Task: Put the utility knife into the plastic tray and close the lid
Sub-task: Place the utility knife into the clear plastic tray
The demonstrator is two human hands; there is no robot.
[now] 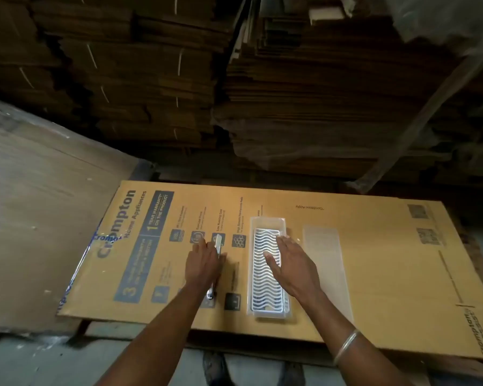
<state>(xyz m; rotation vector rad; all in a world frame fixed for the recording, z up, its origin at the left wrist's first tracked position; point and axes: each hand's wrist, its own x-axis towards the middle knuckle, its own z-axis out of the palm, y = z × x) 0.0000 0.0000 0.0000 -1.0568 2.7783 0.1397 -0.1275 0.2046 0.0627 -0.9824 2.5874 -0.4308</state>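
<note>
Both forearms reach in from the near edge, a bangle [346,347] on the rt wrist. L hand [202,264] lies palm-down over the knife [217,263], fingers draped along the handle; whether they've closed round it or just rest on top, can't tell. Knife's silvery, long, lying flat on the cardboard [374,260] w/ one end poking out past the fingertips and the other showing near the wrist. It's just left of the tray [268,222], not touching it, so not in yet.

R hand [289,266] is flat & relaxed, fingers spread, gripping nothing, pressing down on the tray's wavy insert. Prob steadying the tray so it won't skate on the slick board when the knife goes in.

Tray is clear plastic, long, set parallel to the knife, so the move is a short sideways lift w/ no turning. Lid [325,271] lies flat just right of the tray, faint & see-through; can't tell if it's hinged to the tray or loose.

Both wrists low, elbows back toward the body. Further out, stacks of flattened cartons [151,79] fill the bkgd.
</note>
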